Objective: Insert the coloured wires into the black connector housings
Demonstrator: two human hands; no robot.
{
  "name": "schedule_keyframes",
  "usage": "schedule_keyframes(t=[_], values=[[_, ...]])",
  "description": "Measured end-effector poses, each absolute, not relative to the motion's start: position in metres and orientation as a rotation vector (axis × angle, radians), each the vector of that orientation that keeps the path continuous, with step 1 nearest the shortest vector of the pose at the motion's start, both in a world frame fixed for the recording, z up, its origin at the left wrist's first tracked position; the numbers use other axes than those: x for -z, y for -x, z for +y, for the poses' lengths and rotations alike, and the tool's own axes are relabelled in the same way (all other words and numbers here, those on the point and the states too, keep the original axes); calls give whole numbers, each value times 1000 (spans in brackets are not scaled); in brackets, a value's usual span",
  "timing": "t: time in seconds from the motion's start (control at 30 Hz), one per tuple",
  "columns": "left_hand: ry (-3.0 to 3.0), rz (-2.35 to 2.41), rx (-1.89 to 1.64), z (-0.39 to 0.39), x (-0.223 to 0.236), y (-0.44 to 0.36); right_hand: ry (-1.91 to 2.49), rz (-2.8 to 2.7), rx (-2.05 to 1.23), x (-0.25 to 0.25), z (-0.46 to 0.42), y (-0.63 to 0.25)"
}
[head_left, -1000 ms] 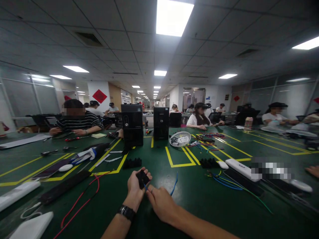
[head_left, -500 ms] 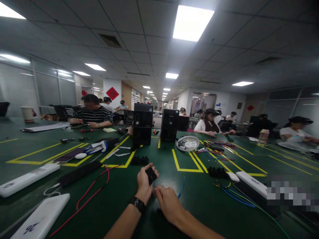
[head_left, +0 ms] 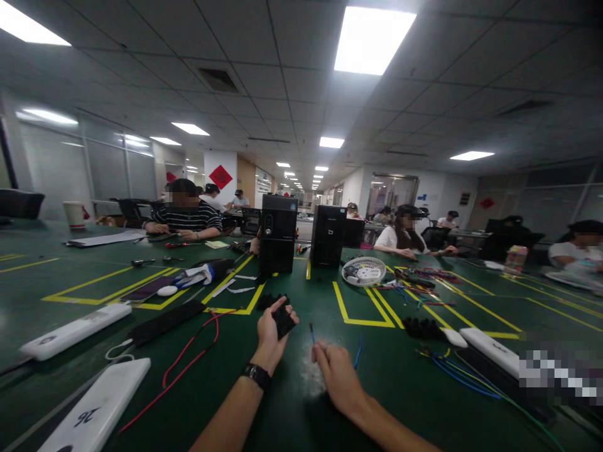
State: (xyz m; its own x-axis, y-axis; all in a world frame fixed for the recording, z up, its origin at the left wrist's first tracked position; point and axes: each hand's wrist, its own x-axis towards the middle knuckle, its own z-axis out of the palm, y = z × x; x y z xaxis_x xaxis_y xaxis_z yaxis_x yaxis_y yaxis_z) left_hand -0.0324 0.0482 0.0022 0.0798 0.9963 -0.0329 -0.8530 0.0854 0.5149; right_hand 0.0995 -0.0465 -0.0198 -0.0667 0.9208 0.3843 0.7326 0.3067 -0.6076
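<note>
Hands point(head_left: 269, 336) point(head_left: 341, 373) wider apart, blue wire point(head_left: 313, 336) off black block point(head_left: 283, 322)

Open green tabletop point(head_left: 323, 307) lies ahead of the right hand point(head_left: 340, 370); slender blue, yellow and green wires point(head_left: 464, 378) clutter its right, a thin red wire point(head_left: 193, 358) the left hand's point(head_left: 271, 331) left.

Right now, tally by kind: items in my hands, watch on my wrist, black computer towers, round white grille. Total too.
Black block in left hand: 1
Blue wire in right hand: 1
Wristwatch: 1
Black computer towers: 2
Round white grille: 1
Total: 6
</note>
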Motion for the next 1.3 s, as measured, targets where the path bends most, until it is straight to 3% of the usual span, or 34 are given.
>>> schedule_keyframes(t=[0.1, 0.4, 0.67, 0.93, 1.3], values=[[-498, 573, -1401, 48, 3, 36, 1445, -1716, -309, 7, -40, -113], [-783, 842, -1174, 38, 36, -1, 1507, -2034, -388, 9, -29, -119], [-1122, 1077, -1689, 41, 31, 18, 1663, -2124, -305, 7, 44, -142], [-2169, 820, -1259, -27, 11, -9, 1732, -2155, -172, 19, 116, -139], [-2250, 852, -1019, -25, 13, -12, 1585, -2098, 23, 38, 137, -132]])
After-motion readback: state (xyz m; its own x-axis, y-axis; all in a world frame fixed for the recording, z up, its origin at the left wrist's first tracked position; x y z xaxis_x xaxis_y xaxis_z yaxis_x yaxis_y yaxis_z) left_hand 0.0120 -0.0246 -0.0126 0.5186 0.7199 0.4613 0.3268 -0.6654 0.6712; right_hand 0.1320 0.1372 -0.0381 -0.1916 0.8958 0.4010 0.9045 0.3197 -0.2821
